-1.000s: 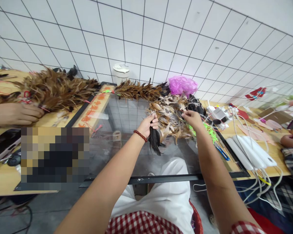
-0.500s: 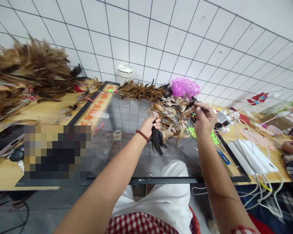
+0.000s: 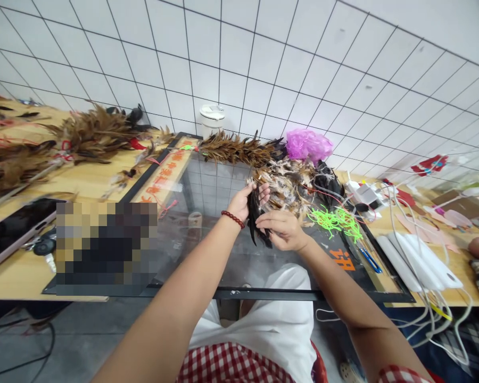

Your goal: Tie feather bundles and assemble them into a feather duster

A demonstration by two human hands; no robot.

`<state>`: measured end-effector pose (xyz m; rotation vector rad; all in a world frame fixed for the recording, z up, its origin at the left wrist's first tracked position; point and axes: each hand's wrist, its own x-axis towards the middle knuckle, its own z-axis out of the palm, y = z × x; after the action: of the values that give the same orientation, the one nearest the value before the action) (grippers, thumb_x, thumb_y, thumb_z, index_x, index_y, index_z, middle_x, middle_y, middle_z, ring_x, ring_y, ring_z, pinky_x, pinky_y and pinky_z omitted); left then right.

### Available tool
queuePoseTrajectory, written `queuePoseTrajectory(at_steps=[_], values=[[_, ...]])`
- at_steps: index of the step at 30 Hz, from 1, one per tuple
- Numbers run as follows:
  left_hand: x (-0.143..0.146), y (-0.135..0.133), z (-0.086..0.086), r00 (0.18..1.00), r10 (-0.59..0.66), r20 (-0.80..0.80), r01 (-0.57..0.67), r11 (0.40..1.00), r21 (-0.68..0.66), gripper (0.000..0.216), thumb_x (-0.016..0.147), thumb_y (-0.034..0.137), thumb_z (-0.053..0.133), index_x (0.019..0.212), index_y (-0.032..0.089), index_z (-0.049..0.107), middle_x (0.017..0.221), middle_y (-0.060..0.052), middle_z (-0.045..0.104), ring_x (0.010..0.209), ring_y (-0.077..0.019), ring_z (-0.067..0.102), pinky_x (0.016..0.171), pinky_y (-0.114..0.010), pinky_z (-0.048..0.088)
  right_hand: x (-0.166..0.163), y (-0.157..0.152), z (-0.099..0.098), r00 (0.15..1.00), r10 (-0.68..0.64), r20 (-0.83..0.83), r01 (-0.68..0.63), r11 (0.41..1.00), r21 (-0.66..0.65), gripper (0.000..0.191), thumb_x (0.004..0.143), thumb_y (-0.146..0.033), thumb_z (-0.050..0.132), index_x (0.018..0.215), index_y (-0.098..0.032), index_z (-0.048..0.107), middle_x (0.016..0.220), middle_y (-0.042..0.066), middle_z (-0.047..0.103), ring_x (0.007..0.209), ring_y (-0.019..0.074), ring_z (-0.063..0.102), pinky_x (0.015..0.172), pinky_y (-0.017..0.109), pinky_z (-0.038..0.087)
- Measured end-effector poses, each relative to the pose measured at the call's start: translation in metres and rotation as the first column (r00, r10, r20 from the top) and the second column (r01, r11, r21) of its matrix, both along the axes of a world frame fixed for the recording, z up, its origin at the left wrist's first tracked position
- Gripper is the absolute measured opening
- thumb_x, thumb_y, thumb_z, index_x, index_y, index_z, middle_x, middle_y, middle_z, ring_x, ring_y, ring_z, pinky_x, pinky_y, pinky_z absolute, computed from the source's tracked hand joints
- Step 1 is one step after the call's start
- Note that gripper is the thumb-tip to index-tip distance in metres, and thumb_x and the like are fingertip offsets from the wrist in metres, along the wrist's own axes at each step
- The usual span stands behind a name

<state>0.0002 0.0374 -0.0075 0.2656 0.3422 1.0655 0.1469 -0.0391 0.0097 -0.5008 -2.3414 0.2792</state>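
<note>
**Dark feathers held between both hands**

On the glass worktop (image 3: 207, 244), a loose brown feather pile (image 3: 291, 183) lies at twelve o'clock from the hands. The left hand (image 3: 248, 201) grips a dark feather bundle (image 3: 255, 215) tightly, its long axis running twelve to six, quills uppermost. The right hand (image 3: 282, 230), at four o'clock, has its grip closed on the bundle's lower tips.

A bunch of black feathers (image 3: 257, 223) hangs tips-down (pale quill stubs poke out on top). The left grip (image 3: 250, 199) pinches its upper end, the right grip (image 3: 282, 230) closes on its lower part, above the glass counter (image 3: 207, 236).
</note>
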Motion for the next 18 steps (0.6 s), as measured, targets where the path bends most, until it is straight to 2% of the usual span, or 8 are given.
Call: queuePoseTrajectory(at_steps=[4, 7, 11, 14, 16, 18], values=[[-0.005, 0.004, -0.001, 0.999, 0.032, 0.042, -0.03, 0.999, -0.045, 0.022, 0.091, 0.019, 0.047, 0.07, 0.014, 0.052, 0.076, -0.005, 0.065, 0.06, -0.0092, 0.06, 0.061, -0.023, 0.053, -0.003, -0.003, 0.002, 0.999, 0.031, -0.023, -0.034, 0.994, -0.102, 0.021, 0.08, -0.014, 0.054, 0.094, -0.023, 0.067, 0.083, 0.005, 0.071, 0.073, 0.015, 0.065, 0.068, 0.027, 0.052], [-0.008, 0.006, -0.001, 0.996, -0.007, 0.084, 0.012, 0.998, -0.058, 0.025, 0.093, 0.021, 0.043, 0.071, 0.015, 0.051, 0.069, -0.002, 0.057, 0.049, -0.0047, 0.049, 0.046, -0.015, 0.043, -0.001, -0.004, 0.004, 0.999, 0.012, -0.038, -0.018, 0.985, -0.17, 0.015, 0.081, -0.018, 0.056, 0.088, -0.022, 0.068, 0.074, 0.004, 0.07, 0.064, 0.0134, 0.062, 0.062, 0.025, 0.049], [-0.009, 0.006, -0.001, 0.994, -0.016, 0.11, 0.023, 0.998, -0.057, 0.024, 0.093, 0.023, 0.045, 0.071, 0.015, 0.05, 0.055, 0.004, 0.039, 0.038, -0.0023, 0.032, 0.034, -0.011, 0.026, 0.006, -0.006, 0.01, 0.994, -0.096, -0.045, 0.078, 0.949, -0.305, 0.013, 0.081, -0.028, 0.06, 0.074, -0.02, 0.068, 0.063, 0.002, 0.065, 0.055, 0.0111, 0.055, 0.056, 0.024, 0.043], [-0.007, 0.004, 0.001, 0.996, -0.037, 0.084, 0.04, 0.999, -0.036, 0.02, 0.093, 0.023, 0.046, 0.076, 0.014, 0.054, 0.052, 0.006, 0.031, 0.037, -0.0029, 0.027, 0.033, -0.012, 0.023, 0.019, -0.001, 0.018, 0.959, -0.254, -0.126, 0.181, 0.89, -0.419, 0.023, 0.078, -0.038, 0.064, 0.065, -0.019, 0.067, 0.06, 0.002, 0.062, 0.052, 0.0111, 0.052, 0.054, 0.024, 0.042], [-0.005, 0.002, 0.002, 0.996, -0.072, 0.06, 0.074, 0.997, -0.017, 0.021, 0.093, 0.024, 0.046, 0.079, 0.013, 0.057, 0.052, 0.006, 0.031, 0.038, -0.0031, 0.027, 0.034, -0.012, 0.025, 0.036, 0.01, 0.021, 0.86, -0.442, -0.255, 0.282, 0.828, -0.484, 0.028, 0.079, -0.044, 0.063, 0.067, -0.019, 0.067, 0.061, 0.001, 0.062, 0.05, 0.0105, 0.05, 0.052, 0.024, 0.041], [-0.003, 0.001, 0.002, 0.995, -0.086, 0.054, 0.087, 0.996, -0.007, 0.023, 0.093, 0.024, 0.045, 0.076, 0.013, 0.056, 0.053, 0.005, 0.033, 0.039, -0.0032, 0.029, 0.035, -0.012, 0.026, 0.06, 0.027, 0.019, 0.653, -0.652, -0.386, 0.41, 0.732, -0.544, 0.03, 0.081, -0.047, 0.058, 0.076, -0.019, 0.068, 0.065, 0.001, 0.063, 0.048, 0.0095, 0.048, 0.05, 0.023, 0.039]])
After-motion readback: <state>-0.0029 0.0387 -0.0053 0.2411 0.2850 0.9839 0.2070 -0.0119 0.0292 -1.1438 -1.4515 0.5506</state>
